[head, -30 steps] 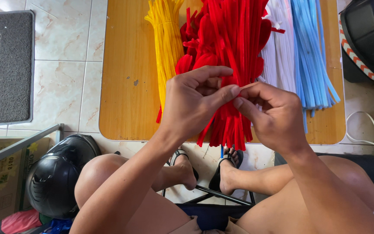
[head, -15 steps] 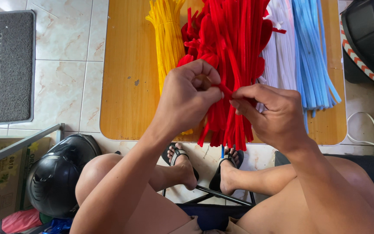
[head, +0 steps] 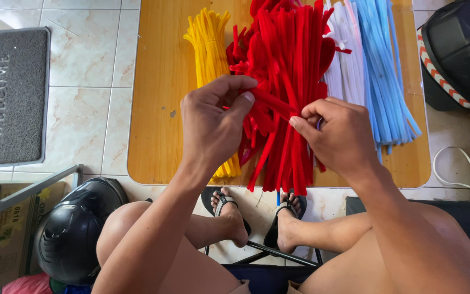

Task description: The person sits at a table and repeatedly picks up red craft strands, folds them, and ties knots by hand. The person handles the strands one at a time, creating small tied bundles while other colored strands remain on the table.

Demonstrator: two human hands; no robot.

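We sit over a floor of pale tiles (head: 82,60), and a low wooden table (head: 159,109) stands in front of our knees. A grey doormat (head: 9,95) lies on the floor to the left of the table. A shiny black helmet (head: 72,234) rests by our left knee, next to a cardboard box (head: 1,239). Another dark helmet (head: 461,49) sits past the right edge of the table, and a white cord (head: 463,169) curls on the tiles below it.

On the table lie bunches of fuzzy sticks. The yellow sticks (head: 210,49) are nearest the left edge. The red sticks (head: 289,65) fill the middle and hang over the near edge. The white sticks (head: 344,60) and blue sticks (head: 382,71) lie toward the right edge.

Our left hand (head: 210,125) pinches one red stick (head: 270,102) between thumb and first finger, with the other fingers curled in. Our right hand (head: 338,136) is closed on the other end of that stick, just above the red bunch near the front edge.

The tops of all the bunches are cut off at the far edge. Our hands hide part of the red bunch. We cannot tell how the stick sits inside the right hand. Our feet in sandals (head: 229,209) peek out under the table.
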